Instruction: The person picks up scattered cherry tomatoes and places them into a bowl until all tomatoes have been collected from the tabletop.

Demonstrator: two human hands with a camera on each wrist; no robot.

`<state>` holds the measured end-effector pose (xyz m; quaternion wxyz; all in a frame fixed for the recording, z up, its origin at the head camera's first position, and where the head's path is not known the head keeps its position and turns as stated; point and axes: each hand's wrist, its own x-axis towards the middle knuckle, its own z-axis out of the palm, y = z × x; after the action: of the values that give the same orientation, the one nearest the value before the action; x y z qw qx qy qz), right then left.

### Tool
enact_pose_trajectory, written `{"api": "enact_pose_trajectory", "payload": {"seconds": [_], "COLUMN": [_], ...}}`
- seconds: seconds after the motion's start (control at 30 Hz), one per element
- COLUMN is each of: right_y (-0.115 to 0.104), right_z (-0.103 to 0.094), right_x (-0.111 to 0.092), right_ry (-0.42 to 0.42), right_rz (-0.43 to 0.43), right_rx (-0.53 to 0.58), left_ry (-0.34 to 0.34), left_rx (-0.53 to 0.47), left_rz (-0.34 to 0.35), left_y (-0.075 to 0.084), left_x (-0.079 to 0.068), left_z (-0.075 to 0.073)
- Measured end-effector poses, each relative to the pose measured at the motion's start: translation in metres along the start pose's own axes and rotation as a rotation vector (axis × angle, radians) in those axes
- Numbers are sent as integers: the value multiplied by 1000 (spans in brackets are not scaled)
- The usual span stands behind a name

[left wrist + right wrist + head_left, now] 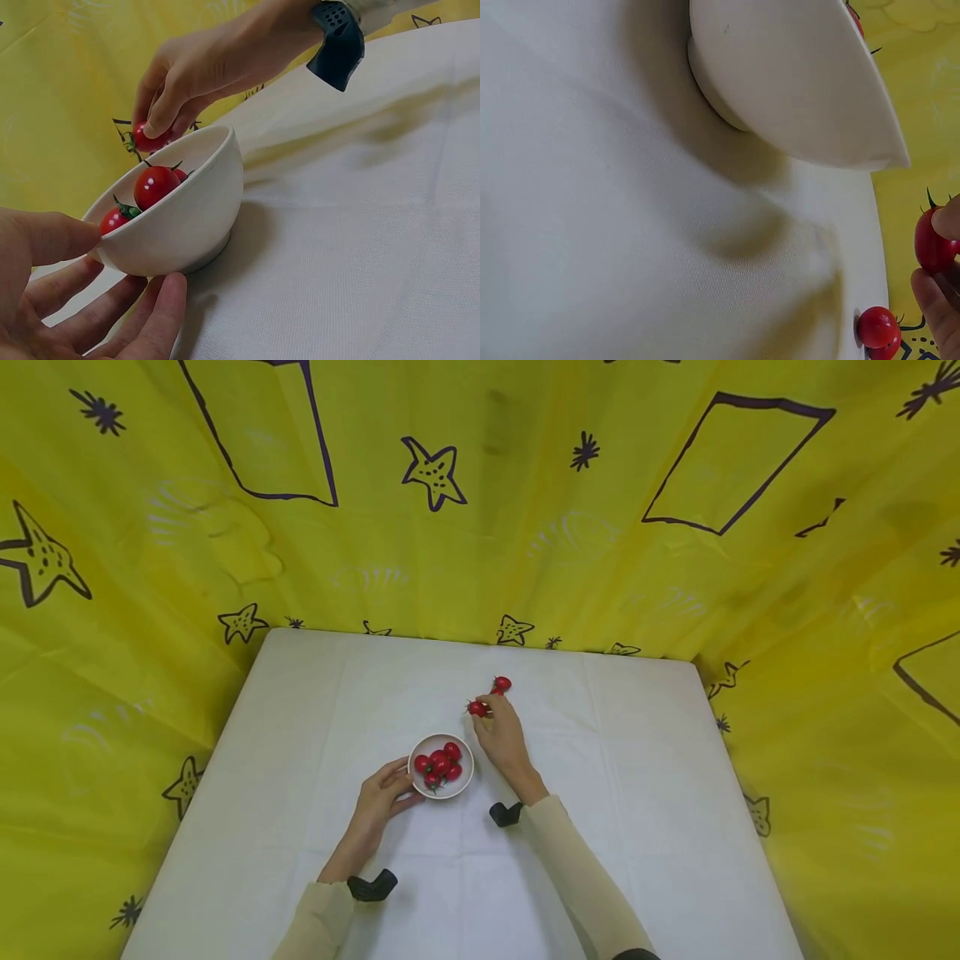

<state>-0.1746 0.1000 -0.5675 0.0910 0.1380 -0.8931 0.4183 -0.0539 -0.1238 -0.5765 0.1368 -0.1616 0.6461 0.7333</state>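
Observation:
A small white bowl (467,767) holds several red cherry tomatoes (440,763) with green stems. My left hand (378,797) grips the bowl's left side; in the left wrist view the thumb lies at the rim and the fingers reach under the outer wall. Beyond the bowl, to its upper right, my right hand (504,742) pinches a cherry tomato (932,240) between thumb and fingers. Past that hand, loose cherry tomatoes (502,682) lie on the cloth, one partly hidden behind another in the right wrist view.
White cloth covers the table (637,760). A yellow curtain (480,560) with drawn stars and frames hangs along the back and both sides. Black bands (372,887) sit on both wrists, over light sleeves.

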Motion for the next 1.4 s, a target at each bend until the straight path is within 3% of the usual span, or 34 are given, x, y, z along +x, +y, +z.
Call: {"api": "enact_pose_trajectory", "payload": {"seconds": [0.23,0.5,0.8,1.0,1.17,1.4], "right_y": [-1,-2,-4,-18,-33,-23], "right_z": [-6,-13,-16,-16,-18,-6], "right_x": [-8,-14,-25,-35,-41,-48], "right_ry": [12,-28,-86,-99,-118,-140], "right_rz": [12,28,56,52,-8,-52], "right_rx": [95,292,434,445,414,358], "left_ry": [-3,1,-9,-5,-1,-9], "left_rx": [-1,2,-5,5,6,9], "left_rz": [-1,-3,-1,-9,-10,-1], "left_y": [-1,-1,-1,0,0,0], "left_x": [1,0,1,1,1,1], "left_z": [-1,-1,-2,-2,-2,-3]}}
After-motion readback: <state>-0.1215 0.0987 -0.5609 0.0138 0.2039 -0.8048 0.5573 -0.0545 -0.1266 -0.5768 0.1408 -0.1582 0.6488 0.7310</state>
